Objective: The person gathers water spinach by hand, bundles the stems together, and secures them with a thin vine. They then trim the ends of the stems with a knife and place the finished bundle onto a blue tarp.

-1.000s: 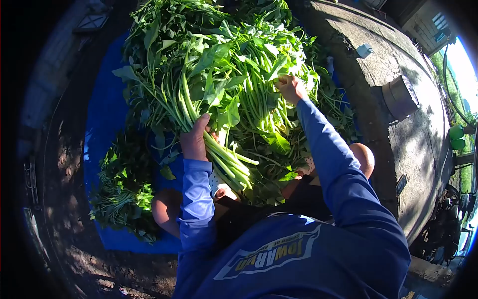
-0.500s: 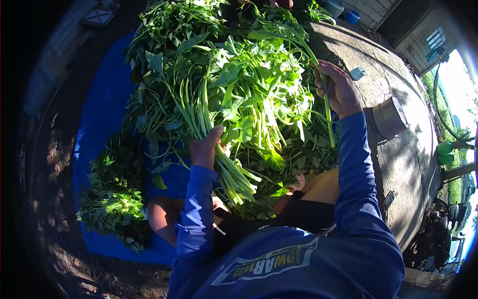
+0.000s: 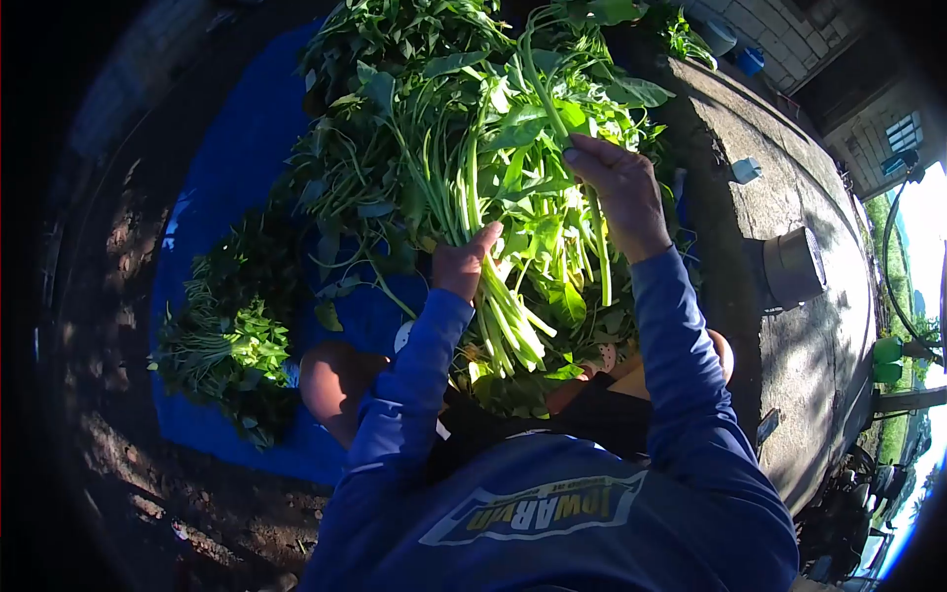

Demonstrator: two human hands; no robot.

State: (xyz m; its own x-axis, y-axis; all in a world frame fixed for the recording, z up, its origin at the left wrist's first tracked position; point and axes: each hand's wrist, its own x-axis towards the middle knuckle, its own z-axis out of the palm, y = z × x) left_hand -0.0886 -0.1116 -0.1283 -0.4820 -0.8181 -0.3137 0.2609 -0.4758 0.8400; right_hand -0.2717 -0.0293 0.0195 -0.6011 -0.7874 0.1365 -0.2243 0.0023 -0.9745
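My left hand [image 3: 462,264] is closed around a thick bundle of water spinach [image 3: 510,326]. The cut stem ends point down towards my lap, and the leaves spread away from me. In my right hand [image 3: 623,197], thumb and fingers pinch a single long stalk [image 3: 603,266] of the same greens. Its lower end hangs just right of the bundle, and its upper part arches over the leaves. Beneath and beyond both hands lies a large heap of leafy greens [image 3: 395,44]. Part of my right hand's grip is hidden behind its own fingers.
A smaller pile of greens [image 3: 227,345] rests on the blue tarp [image 3: 192,414] at left. To the right runs a concrete slab [image 3: 725,118] bearing a small pale block [image 3: 747,170] and a round grey container [image 3: 795,266]. A blue bucket [image 3: 751,61] stands far back.
My right hand has moved left with the single stalk, closer to the bundle. My left hand still grips the bundle. The whole view has shifted slightly.
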